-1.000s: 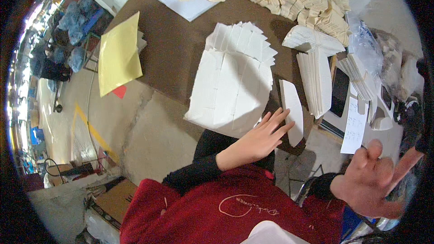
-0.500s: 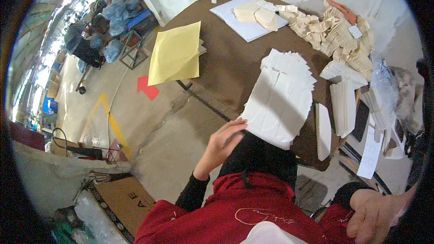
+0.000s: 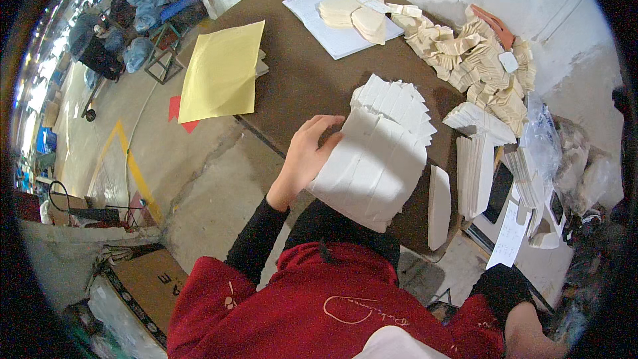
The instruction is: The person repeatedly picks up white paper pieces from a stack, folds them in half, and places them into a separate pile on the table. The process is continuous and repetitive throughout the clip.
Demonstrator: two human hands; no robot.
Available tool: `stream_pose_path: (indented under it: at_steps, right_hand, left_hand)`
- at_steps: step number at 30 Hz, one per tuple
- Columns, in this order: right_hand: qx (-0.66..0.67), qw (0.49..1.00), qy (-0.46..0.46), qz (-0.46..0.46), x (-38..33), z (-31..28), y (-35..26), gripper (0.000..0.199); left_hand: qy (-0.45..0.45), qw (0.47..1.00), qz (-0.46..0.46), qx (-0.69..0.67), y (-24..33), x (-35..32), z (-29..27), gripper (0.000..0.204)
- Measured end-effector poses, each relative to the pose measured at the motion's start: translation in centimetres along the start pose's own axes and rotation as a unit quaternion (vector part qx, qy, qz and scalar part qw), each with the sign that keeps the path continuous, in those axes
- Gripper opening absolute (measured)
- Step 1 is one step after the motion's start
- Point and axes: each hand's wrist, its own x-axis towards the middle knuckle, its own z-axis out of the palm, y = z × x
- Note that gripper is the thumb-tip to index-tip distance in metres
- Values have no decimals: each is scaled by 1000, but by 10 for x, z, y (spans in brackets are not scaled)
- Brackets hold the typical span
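Note:
My left hand (image 3: 309,156) rests against the left edge of a fanned stack of white paper pieces (image 3: 375,163). Its fingers are curved and apart, and the thumb reaches over the stack's edge. Overlapping in steps, the pieces lie at the table's near edge, and their near part bulges upward. Off the table at the lower right, my right hand (image 3: 528,334) hangs beside my body; its fingers are lost in the dark rim. A single long white piece (image 3: 438,207) lies right of the stack.
The brown table (image 3: 292,70) holds a yellow sheet (image 3: 222,70) at left, a notebook (image 3: 316,20) with cream pieces, and a heap of cream pieces (image 3: 458,53) at the back right. White bundles (image 3: 474,176) stand at right. A cardboard box (image 3: 149,286) is at lower left.
My left hand has moved up along the stack's left edge, and the near part of the pieces now bulges. The right hand has gone lower, toward the rim. The whole view has shifted.

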Motion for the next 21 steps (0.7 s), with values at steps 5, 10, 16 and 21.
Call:
stream_pose_path:
  at_steps: [5, 10, 16, 21]
  right_hand:
    - [20, 998, -33, 47, -33, -4, 15, 26]
    - [34, 968, -90, 233, -92, 26, 19, 26]
    - [-96, 872, -71, 474, -183, 139, 33, 26]
    - [-56, 828, -85, 552, -217, 162, 49, 28]
  left_hand:
    - [39, 996, -14, 80, -19, 22, 23, 18]
    - [82, 996, -46, 2, -40, 34, 30, 11]
    - [253, 951, -178, -16, -71, -4, -62, 15]
    - [217, 875, -318, 292, -114, -98, -132, 34]
